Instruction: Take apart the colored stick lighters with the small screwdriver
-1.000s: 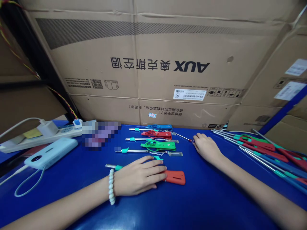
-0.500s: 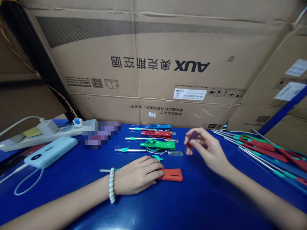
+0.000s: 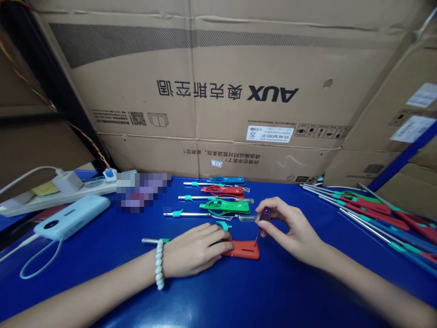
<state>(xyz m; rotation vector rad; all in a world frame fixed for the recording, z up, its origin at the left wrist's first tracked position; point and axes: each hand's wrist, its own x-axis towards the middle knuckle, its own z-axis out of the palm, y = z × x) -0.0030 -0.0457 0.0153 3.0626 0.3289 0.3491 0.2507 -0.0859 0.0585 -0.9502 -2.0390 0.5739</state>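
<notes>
My left hand (image 3: 201,249), with a beaded bracelet at its wrist, presses an orange long-reach lighter (image 3: 246,250) onto the blue table. Its curled fingers hide the middle of the lighter; the metal tube sticks out to the left. Between the thumb and fingers of my right hand (image 3: 285,225) is a small screwdriver (image 3: 264,215) with a dark purple handle. The screwdriver's tip points down at the right end of the orange handle and appears to touch it. A small teal plastic piece (image 3: 223,225) lies just beyond my left fingers.
Behind lie disassembled lighters in green (image 3: 225,207), red (image 3: 223,190) and blue (image 3: 227,180), with clear tanks beside them. Several more lighters (image 3: 378,214) are piled at right. A power bank (image 3: 73,216) and power strip (image 3: 99,186) occupy the left; cardboard (image 3: 218,114) stands behind.
My right hand has moved down and slightly left, bringing the screwdriver's tip from above the table to the orange lighter's right end. My left hand stays in place.
</notes>
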